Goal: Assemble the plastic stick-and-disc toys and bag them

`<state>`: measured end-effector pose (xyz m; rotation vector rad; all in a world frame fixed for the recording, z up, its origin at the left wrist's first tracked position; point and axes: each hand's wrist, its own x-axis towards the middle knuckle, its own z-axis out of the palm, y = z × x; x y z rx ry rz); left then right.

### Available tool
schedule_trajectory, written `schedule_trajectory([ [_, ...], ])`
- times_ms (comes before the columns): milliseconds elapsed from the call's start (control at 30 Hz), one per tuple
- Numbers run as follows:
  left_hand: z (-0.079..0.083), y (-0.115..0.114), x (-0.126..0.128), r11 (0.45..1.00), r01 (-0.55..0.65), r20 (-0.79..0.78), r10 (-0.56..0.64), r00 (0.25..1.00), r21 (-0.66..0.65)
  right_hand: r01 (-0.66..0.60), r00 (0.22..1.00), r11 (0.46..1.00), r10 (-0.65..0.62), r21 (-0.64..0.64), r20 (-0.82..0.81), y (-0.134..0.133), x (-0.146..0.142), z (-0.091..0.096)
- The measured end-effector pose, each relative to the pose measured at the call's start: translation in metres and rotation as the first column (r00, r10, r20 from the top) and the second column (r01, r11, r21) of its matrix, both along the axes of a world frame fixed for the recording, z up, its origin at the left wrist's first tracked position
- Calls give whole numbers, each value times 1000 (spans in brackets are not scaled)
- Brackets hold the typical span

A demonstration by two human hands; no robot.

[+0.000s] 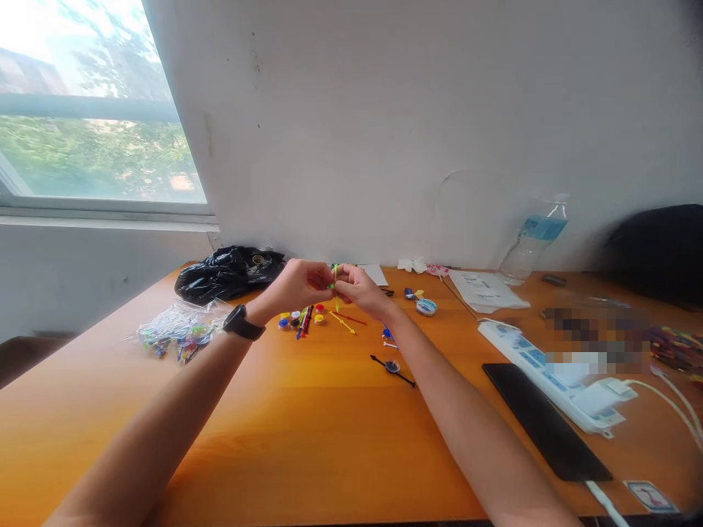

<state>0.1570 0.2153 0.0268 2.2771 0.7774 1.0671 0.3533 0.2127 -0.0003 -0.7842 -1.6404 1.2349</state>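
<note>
Both arms stretch out over an orange wooden table [307,432]. My left hand [299,284], with a black watch [242,323] on its wrist, and my right hand [359,288] meet at the fingertips, both pinched on a thin green plastic stick [335,282] held upright between them. Below the hands lie several small coloured caps and sticks [307,320], with a yellow stick [343,323] among them. A black stick with a round piece [392,368] lies nearer to me.
A clear bag of coloured pieces [176,333] and a black plastic bag [228,273] lie at the left. To the right are a water bottle [532,240], papers [486,290], a white power strip [554,377], a black phone [543,421] and a dark bag [659,252].
</note>
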Motion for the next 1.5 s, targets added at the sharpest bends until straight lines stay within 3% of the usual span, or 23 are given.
schedule_trajectory([
  [133,1,2,-4,1000,-2,-41,2,999,-11,26,996,999,-30,46,87,-1,2,-1],
  [200,2,4,-7,999,13,-97,-17,995,-41,30,971,998,-44,63,236,5,7,-6],
  [267,1,4,-10,997,49,-200,-62,978,-67,54,871,995,-86,80,483,12,14,-16],
  [300,-1,5,-10,994,69,-260,-89,961,-83,81,780,992,-126,102,613,16,17,-23],
  [400,-15,6,-8,984,99,-396,-152,905,-151,120,634,986,-166,116,755,24,24,-42],
  [567,-51,17,0,935,141,-458,-286,841,-326,121,561,982,-191,148,805,27,28,-56],
  [667,-62,24,-2,930,185,-457,-322,830,-318,128,525,975,-220,180,822,28,33,-50],
  [800,-61,32,-9,961,178,-529,-267,806,-214,148,410,982,-168,116,896,29,54,-28],
  [933,-58,37,-12,975,185,-529,-221,819,-122,207,248,978,-65,12,967,22,85,-3],
  [1033,-58,38,-14,981,153,-523,-194,830,-122,290,126,950,84,-118,988,18,97,4],
  [1133,-54,37,-17,984,114,-513,-168,842,-136,318,167,925,161,-207,973,16,97,-1],
  [1267,-41,34,-19,991,124,-434,-131,891,-45,306,224,930,137,-203,965,19,95,-9],
  [1433,-27,27,-13,986,69,-348,-12,938,152,294,302,952,-16,-78,953,19,96,-4],
  [1500,-23,20,-6,983,55,-283,-4,959,175,261,422,965,-111,-4,900,17,92,3],
])
